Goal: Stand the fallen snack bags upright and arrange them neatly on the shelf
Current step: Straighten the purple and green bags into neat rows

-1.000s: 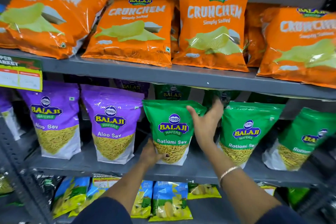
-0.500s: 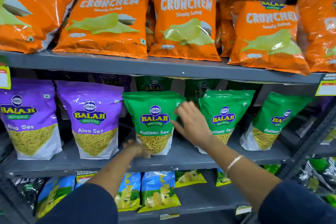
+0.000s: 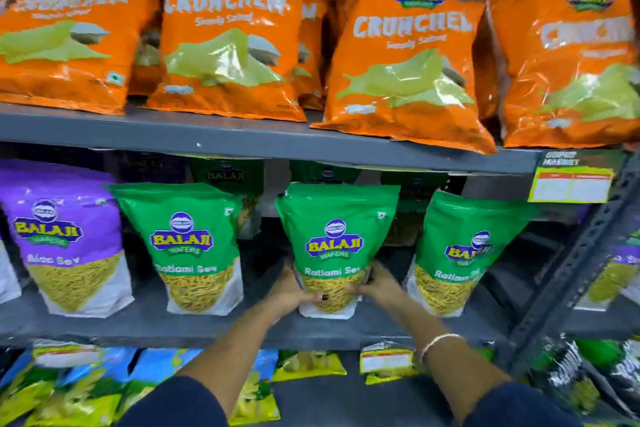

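A grey metal store shelf (image 3: 242, 146) fills the frame, with orange Crunchem bags (image 3: 225, 38) leaning along the top tier. On the middle tier, from the left edge of the frame: a purple Aloo Sev pouch (image 3: 65, 243) stands upright, then a green Ratlami Sev pouch (image 3: 187, 246) upright beside it with a gap between. At centre stands the middle green pouch (image 3: 337, 239), the one being handled. The left hand (image 3: 289, 293) is closed against its lower left side, and the right hand (image 3: 379, 288), with a bracelet on its wrist, is closed against its lower right side; together they grip the pouch near its base, which rests on the shelf. To the right, a third green pouch (image 3: 460, 253) leans slightly, just beside the right hand. At the bottom of the frame, blue and yellow bags (image 3: 252, 392) lie on the lowest tier.

Risk, as a judgement: squeezing only the base could let the top-heavy pouch tip forward on release, and the right forearm could nudge the leaning neighbour over.
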The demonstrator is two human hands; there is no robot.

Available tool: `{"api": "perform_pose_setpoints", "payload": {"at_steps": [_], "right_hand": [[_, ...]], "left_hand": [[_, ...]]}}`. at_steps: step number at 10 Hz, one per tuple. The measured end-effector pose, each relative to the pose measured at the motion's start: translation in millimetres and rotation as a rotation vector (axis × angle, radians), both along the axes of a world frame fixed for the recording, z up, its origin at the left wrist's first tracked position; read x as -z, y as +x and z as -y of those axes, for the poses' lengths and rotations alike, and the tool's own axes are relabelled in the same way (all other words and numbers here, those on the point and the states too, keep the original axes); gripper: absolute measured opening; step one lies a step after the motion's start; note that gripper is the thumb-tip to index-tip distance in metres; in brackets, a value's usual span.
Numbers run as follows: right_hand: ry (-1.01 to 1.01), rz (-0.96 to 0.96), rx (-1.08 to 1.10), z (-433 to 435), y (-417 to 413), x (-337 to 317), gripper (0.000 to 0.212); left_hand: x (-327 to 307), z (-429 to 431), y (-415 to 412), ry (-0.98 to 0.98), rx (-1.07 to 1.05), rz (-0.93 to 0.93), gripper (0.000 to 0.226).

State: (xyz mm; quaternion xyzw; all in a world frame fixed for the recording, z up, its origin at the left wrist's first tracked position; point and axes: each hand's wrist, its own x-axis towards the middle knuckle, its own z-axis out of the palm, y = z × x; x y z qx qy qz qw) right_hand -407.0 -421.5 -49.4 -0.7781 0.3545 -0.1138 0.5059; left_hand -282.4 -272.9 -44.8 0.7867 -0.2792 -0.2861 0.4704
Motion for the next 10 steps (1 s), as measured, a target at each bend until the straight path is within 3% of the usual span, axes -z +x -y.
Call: {"api": "perform_pose_setpoints", "payload": {"at_steps": [1,2,3,4,5,7,8,9,10], "right_hand": [[-0.003,0.068,-0.008,-17.4,12.4,0.5,0.077],[-0.017,0.208,0.071,-28.9,10.1,-13.7,0.096],[-0.543,0.378,0.319,-35.2,4.3,-78.0,0.091],[-1.104,0.077,0.060,-43.2,13.1,-152.0,0.061],[-0.982,-0.138,-0.125,-43.3,26.1,-178.0,0.053],[-0.871,-0.105,-0.028,-53.2,30.8,-180.8,0.043],[-0.978,-0.085,0.023,-62.4,31.5,-177.1,0.041],[-1.314,0.076,0.116,-78.3,28.0,-161.1,0.041],[-1.404,0.380,0.070,-87.3,11.0,-133.7,0.035]], "left_hand": [[8.3,3.0,1.1,-0.037,-0.159,0.006,0.089],[9.2,0.5,4.5,-0.036,-0.176,0.004,0.088],[-2.5,-2.0,1.9,-0.032,-0.135,-0.002,0.103],[-0.7,-5.0,5.9,-0.027,-0.133,-0.013,0.115],[3.2,-7.1,5.3,0.011,-0.130,0.030,0.101],[1.3,-11.8,5.2,0.037,-0.143,0.038,0.078],[4.4,-14.1,4.6,0.058,-0.122,0.034,0.078],[4.0,-24.4,0.2,0.099,-0.080,0.052,0.081],[2.8,-38.0,-9.4,0.048,-0.182,0.311,0.072]]}}
